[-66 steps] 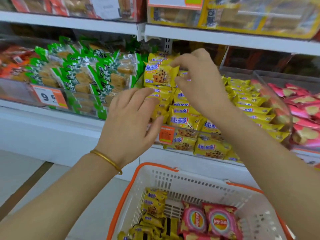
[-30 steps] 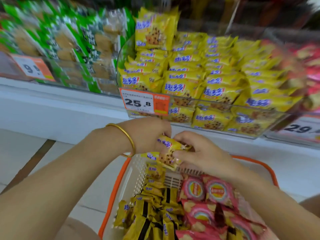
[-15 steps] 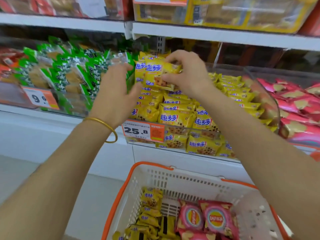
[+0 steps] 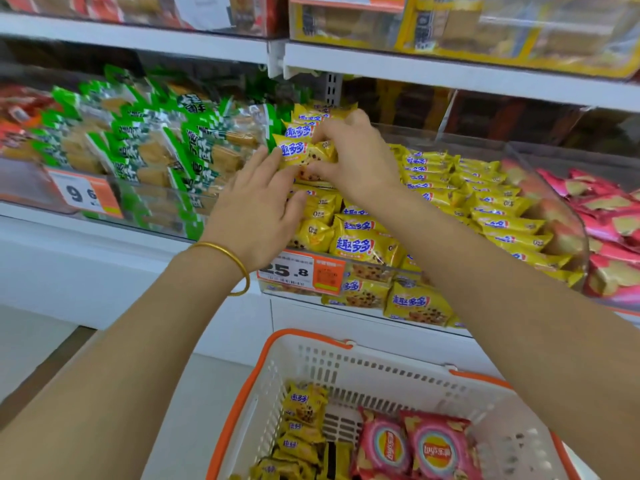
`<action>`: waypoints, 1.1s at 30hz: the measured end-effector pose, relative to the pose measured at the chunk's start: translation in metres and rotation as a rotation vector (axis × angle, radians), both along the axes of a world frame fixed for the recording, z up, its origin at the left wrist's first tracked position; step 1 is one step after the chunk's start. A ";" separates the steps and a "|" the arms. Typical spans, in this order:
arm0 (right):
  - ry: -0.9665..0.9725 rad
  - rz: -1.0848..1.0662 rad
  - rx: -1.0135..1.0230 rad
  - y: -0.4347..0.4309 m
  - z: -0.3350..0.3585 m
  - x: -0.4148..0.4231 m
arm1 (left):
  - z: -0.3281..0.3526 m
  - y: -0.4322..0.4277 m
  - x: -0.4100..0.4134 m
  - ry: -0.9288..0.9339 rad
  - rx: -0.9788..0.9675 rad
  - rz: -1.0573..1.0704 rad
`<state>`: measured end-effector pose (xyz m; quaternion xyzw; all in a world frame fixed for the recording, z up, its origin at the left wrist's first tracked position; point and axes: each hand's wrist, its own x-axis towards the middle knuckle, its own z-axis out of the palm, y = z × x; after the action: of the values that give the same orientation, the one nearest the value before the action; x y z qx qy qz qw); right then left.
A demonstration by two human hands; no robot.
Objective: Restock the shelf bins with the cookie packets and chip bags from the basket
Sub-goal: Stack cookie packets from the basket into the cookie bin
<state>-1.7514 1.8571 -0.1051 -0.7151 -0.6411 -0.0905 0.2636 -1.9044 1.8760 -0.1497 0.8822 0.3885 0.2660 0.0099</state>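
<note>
Restocking step: one yellow cookie packet (image 4: 297,154) is being set on top of the tall stack at the back left of the clear shelf bin (image 4: 550,216), centre of frame.
Right hand (image 4: 356,161): thumb and fingers pinch the packet's right end.
Left hand (image 4: 256,209): fingers straight and close together, tips against the packet's left end; it grips nothing.
Basket (image 4: 381,368): lower centre; loose cookie packets (image 4: 304,414) on its left side and chip bags (image 4: 436,448) on its right, so much restocking seems left.
Next move: probably to seat the packet level, let go, then reach down for another; the tall stack may slide forward if nudged.
Change: a second ago both hands were low over the basket with this packet; half a second ago the right hand alone held it at the stack, and the left has since closed in.
Neighbours: green packets (image 4: 156,143) upper left.
</note>
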 end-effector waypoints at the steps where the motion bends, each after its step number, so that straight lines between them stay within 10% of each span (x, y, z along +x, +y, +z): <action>1: 0.020 -0.006 0.007 -0.004 0.003 0.001 | 0.001 -0.002 -0.001 0.002 0.001 0.004; 11: 0.268 0.214 0.246 -0.143 -0.031 -0.029 | 0.006 -0.085 -0.027 0.007 0.256 -0.164; 20: 0.372 0.097 -0.904 -0.137 -0.308 -0.048 | -0.077 -0.098 -0.060 0.539 -0.157 -0.313; 33: 0.250 -0.113 -0.942 -0.087 -0.405 -0.057 | -0.087 -0.070 -0.049 0.775 -0.218 -0.242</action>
<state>-1.8080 1.7703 -0.5096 -0.7957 -0.5360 0.2815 -0.0188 -1.9535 1.8058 -0.2363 0.9500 0.2831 -0.1311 -0.0126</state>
